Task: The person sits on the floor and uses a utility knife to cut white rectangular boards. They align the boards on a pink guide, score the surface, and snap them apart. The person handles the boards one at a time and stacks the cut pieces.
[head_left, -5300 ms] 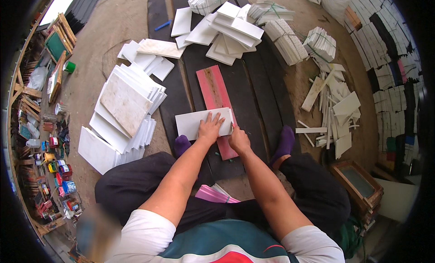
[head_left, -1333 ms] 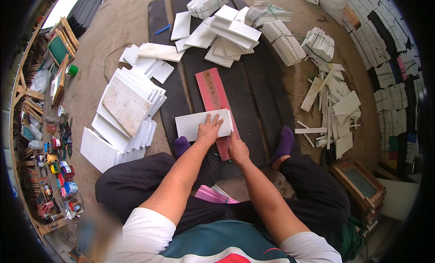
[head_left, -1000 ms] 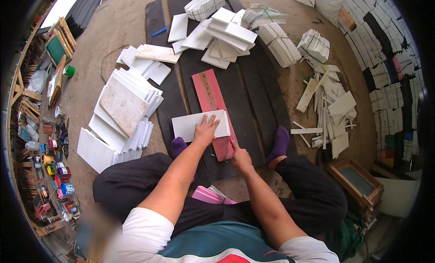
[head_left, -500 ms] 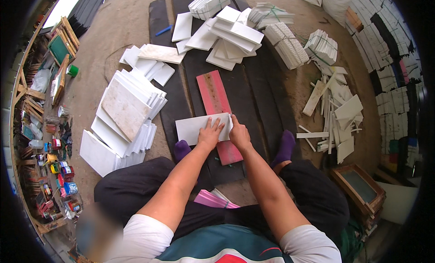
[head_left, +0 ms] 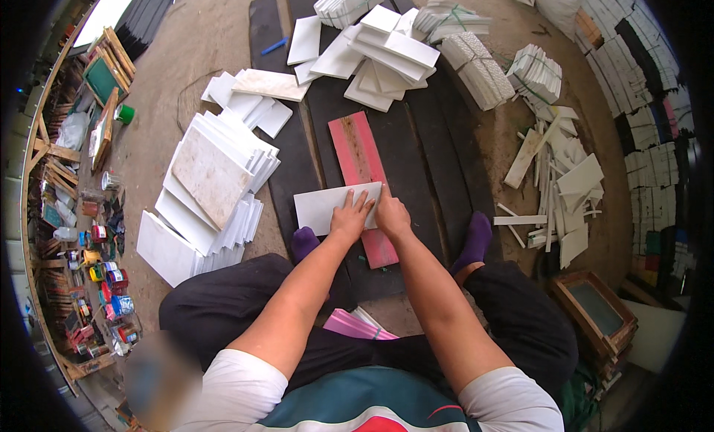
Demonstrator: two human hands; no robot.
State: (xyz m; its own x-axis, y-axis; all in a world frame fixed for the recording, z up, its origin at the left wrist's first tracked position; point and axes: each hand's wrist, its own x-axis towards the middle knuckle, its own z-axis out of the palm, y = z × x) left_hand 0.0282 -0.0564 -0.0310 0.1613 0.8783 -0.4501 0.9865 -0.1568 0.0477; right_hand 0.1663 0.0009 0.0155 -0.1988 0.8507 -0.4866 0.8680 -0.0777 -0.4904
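A white rectangular foam-like board (head_left: 316, 209) lies crosswise over a long pink-red strip (head_left: 344, 139) on the dark floor panels. My left hand (head_left: 349, 218) presses flat on the board near its right end, with fingers spread. Against that right end is my right hand (head_left: 393, 216), its fingers curled together and index finger pointing away from me. Whatever the right fingers grip, if anything, is hidden beneath them. The strip shows beyond the board and again on its near side, between my feet in purple socks.
Stacked white boards (head_left: 212, 175) stand at my left. More loose boards (head_left: 390, 49) and tied bundles (head_left: 477, 69) are at the far side. White offcuts (head_left: 558, 186) and a wooden frame (head_left: 595, 307) lie to the right; paint jars (head_left: 115, 279) line the far left. A blue pen-like stick (head_left: 274, 46) lies beyond.
The whole view has shifted slightly. My right fingers sit closer against the board's end, where a pale sliver showed beside them before. The left hand keeps its place on the board.
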